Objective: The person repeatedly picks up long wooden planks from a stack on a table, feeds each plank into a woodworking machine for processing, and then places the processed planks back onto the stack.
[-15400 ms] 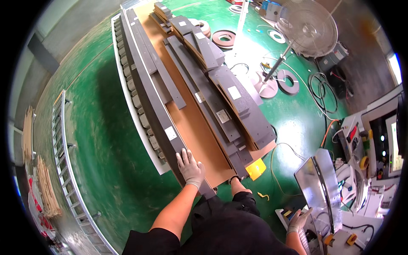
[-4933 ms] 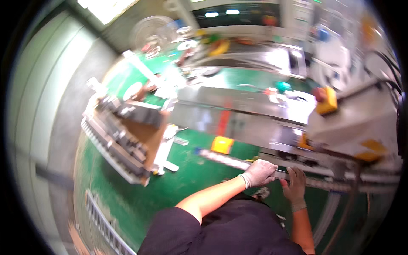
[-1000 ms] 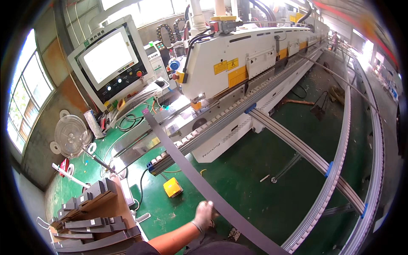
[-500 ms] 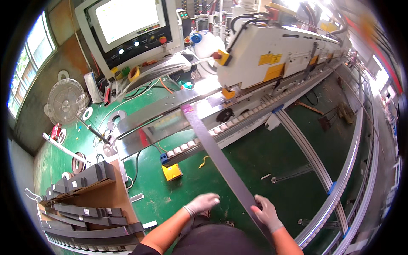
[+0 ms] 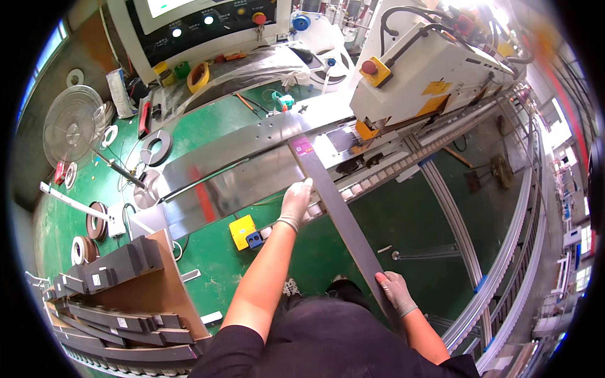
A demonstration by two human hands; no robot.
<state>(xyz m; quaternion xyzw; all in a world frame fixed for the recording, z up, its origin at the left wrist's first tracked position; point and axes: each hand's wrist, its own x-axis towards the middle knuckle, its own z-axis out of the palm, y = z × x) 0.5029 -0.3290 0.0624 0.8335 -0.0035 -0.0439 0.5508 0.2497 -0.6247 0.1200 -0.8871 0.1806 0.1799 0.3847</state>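
Note:
A long, narrow grey board (image 5: 343, 220) slants from the machine's metal bed (image 5: 242, 183) down toward my right side. A purple label marks its far end, which rests on the bed. My left hand (image 5: 296, 205), in a thin whitish glove, has its fingers curled at the board's left edge near that far end. Lower down, my right hand (image 5: 397, 293), gloved too, grips the right edge close to my body; part of its grasp is hidden under the board. White rollers (image 5: 357, 188) run beneath and beside the board.
The white machine (image 5: 403, 94) with a red stop button stands beyond the board. Stacked dark boards (image 5: 120, 264) lie at lower left. A yellow box (image 5: 242, 232) sits beside the roller track's end. Metal rails (image 5: 450, 208) curve along the right; a fan (image 5: 72, 129) stands far left.
My left hand has reached forward from the open floor area to the board's left edge. The board's far end has shifted slightly right over the bed; my right hand still holds it. The view has moved.

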